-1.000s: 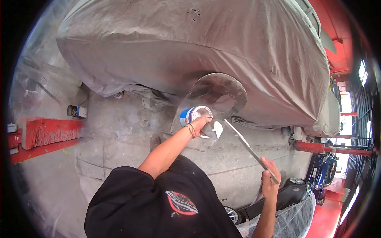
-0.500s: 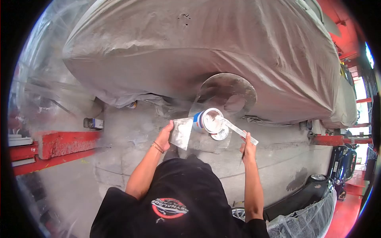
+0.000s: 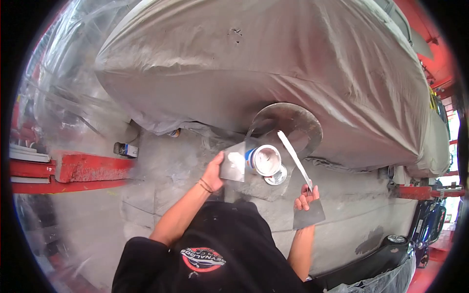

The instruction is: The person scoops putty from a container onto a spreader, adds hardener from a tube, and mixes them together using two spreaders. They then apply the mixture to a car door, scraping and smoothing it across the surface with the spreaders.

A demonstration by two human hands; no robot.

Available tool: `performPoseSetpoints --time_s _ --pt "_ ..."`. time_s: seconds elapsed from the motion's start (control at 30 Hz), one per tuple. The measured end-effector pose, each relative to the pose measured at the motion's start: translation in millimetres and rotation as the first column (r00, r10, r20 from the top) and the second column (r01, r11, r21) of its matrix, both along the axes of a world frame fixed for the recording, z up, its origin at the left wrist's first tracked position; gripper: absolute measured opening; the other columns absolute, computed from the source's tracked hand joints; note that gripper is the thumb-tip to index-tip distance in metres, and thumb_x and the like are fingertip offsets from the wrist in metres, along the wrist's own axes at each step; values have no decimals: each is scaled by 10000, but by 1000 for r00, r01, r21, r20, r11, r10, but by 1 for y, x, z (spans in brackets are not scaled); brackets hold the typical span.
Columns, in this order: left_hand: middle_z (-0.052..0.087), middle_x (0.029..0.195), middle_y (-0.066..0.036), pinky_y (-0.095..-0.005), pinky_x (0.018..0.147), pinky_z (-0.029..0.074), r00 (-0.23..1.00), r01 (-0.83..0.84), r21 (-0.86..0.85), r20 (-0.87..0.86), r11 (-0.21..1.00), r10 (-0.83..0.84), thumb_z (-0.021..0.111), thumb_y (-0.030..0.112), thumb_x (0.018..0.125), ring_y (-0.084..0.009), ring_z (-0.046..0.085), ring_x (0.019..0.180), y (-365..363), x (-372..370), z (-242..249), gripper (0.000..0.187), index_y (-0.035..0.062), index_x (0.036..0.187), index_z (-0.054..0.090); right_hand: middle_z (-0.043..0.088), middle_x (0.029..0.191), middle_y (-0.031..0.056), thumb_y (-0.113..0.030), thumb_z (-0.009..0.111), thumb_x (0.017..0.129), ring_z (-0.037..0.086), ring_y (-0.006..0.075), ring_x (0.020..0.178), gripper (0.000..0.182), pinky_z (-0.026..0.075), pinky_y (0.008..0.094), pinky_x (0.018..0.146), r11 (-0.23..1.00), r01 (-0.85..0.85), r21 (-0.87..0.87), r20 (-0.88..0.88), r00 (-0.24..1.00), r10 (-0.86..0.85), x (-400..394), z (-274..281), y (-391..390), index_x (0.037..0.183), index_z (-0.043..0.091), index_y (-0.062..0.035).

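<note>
My left hand (image 3: 213, 171) is closed on the edge of a flat metal plate (image 3: 227, 171), which carries a dab of white paste (image 3: 236, 160). My right hand (image 3: 307, 198) grips a paste-coated stirring stick (image 3: 294, 156), its far end raised to the right of the can. The same hand also holds a dark, flat spreader (image 3: 309, 215) that hangs below the fingers. Between both hands is an open can (image 3: 267, 160) with white paste inside and a blue label on its side. A round lid (image 3: 276, 176) smeared with white lies just below the can.
Ahead, a large grey cover (image 3: 205, 83) drapes over a vehicle-like shape. A round-ended grey panel (image 3: 312, 132) stands behind the can. Red metal beams (image 3: 93, 168) and a small box (image 3: 128, 150) are at left. A dark car (image 3: 361, 263) under clear plastic is at lower right.
My right hand has drawn back and down, lifting the stick out of the can. The dark spreader in that hand has turned into plain sight. My left hand still holds the plate.
</note>
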State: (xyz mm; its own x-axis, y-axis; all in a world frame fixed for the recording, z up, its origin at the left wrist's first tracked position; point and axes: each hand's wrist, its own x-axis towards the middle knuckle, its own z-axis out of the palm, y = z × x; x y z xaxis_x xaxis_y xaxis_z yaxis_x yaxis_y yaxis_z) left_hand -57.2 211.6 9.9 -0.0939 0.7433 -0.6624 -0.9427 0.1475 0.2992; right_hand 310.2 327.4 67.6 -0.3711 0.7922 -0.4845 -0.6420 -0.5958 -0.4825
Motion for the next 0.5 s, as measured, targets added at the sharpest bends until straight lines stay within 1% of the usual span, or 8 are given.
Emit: performPoseSetpoints --time_s 0.03,0.07,0.17,0.2,0.27,0.37,0.47,0.5 --pt "724 1342 -61 -483 1104 547 999 37 31 20 999 -38 463 511 1151 -248 697 1240 19 12 20 528 88 1420 630 743 1186 59 -368 489 1168 484 97 439 411 361 291 438 1000 5 -3 -115 993 -6 -4 10 -1 1360 678 -58" --pt "721 1351 -62 -485 1120 538 996 75 64 41 995 -78 464 514 1149 -250 690 1255 37 25 35 533 87 1424 628 745 1183 56 -354 488 1166 483 99 438 405 362 292 440 1000 22 13 -142 990 -20 -9 22 -2 1358 679 -53" --pt "710 1379 -71 -478 1147 515 963 159 296 162 942 -214 483 509 1144 -256 670 1290 81 58 58 539 76 1434 620 757 1167 50 -300 473 1163 484 111 432 387 367 300 444 995 79 65 -192 979 -65 -18 47 -5 1347 687 -35" --pt "709 1383 -74 -467 1134 521 961 202 244 140 949 -240 495 508 1140 -249 675 1278 92 67 77 537 72 1424 628 758 1168 52 -303 470 1164 485 113 430 392 367 301 442 993 93 74 -199 977 -77 -20 53 -6 1344 688 -31" --pt "711 1383 -73 -453 1117 524 940 256 325 138 911 -313 507 506 1136 -238 681 1264 108 84 86 525 79 1408 645 761 1170 54 -310 464 1165 486 117 426 403 366 303 438 988 128 91 -214 971 -106 -25 64 -7 1339 691 -25" --pt "716 1376 -55 -447 1104 521 906 303 359 179 883 -384 509 501 1137 -229 676 1264 113 103 109 509 94 1402 658 764 1174 47 -312 452 1169 484 114 424 409 370 308 437 979 163 122 -228 965 -132 -23 63 -3 1366 679 -34" --pt "719 1373 -35 -449 1112 509 876 332 333 238 882 -419 505 510 1136 -231 664 1280 107 115 123 511 109 1411 660 750 1180 -8 -359 453 1177 499 115 458 384 393 301 484 984 72 160 -285 958 -24 -21 57 -1 1354 694 -117" --pt "709 1389 -25 -450 1131 494 863 335 342 262 878 -432 484 516 1141 -229 648 1301 106 118 123 518 119 1428 651 751 1181 -10 -367 451 1178 501 112 457 385 393 299 480 985 84 149 -267 963 -42 -21 54 -1 1361 691 -129"
